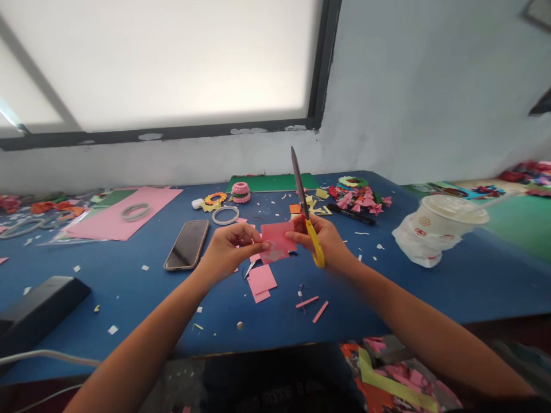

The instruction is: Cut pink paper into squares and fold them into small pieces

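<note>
Left hand: my left hand [235, 249] is nearly closed, thumb and fingertips pinching the left side of the pink paper [275, 236].
Right hand: my right hand [329, 240] is partly curled, its thumb on the right side of the same paper, and it also holds the scissors [299, 182].
Scissors: yellow handles at my right hand, long blades together and tilted up towards the wall [374, 103].
Pink paper: raised between my hands, over the middle of the blue desk [142, 292].
Pink squares: a few pink squares [262, 279] overlap on the desk just below my held paper, towards the near edge.
Strips: two narrow pink strips [321, 311] lie apart, right of those squares and nearer the near edge.
Phone: the phone [186, 245] lies flat beside my left hand, screen dark.
Far edge: a green sheet [273, 183] lies there, with a pink ruffled stack [240, 193] by its left end.
Left part: a large pink sheet [107, 221] bears a pale ring [135, 211]; a dark object [43, 310] sits near the near left corner.
Right part: a black pen [352, 214] lies before a heap of folded paper pieces [359, 196]; a lidded white cup [450, 218] leans further right.
</note>
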